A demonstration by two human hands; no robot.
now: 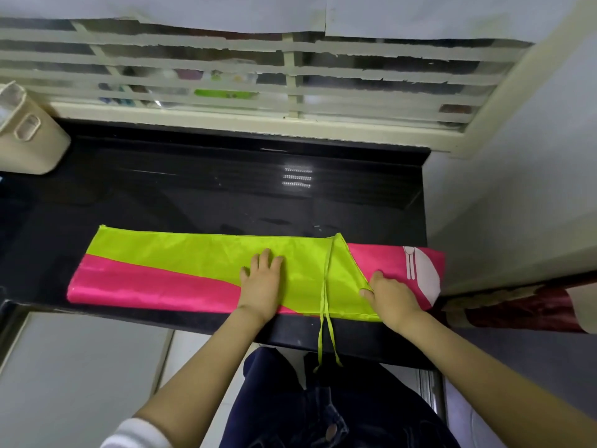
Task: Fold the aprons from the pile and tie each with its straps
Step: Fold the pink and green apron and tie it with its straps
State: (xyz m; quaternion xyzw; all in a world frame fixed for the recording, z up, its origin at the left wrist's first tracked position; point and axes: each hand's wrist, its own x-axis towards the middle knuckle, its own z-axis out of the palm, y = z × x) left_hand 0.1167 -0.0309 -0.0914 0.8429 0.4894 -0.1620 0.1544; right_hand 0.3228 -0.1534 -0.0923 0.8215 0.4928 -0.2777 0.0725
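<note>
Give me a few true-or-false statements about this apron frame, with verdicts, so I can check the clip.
1. The left hand lies flat on the green part of the apron. True.
2. The straps are tied round the apron. False: they run loose across it and hang over the front edge of the counter.
3. The apron lies on a black counter. True.
4. The beige container stands on the apron. False: it is at the counter's far left, apart from the apron.
5. The right hand is off the apron. False: it is on it, at the slanted green edge.
</note>
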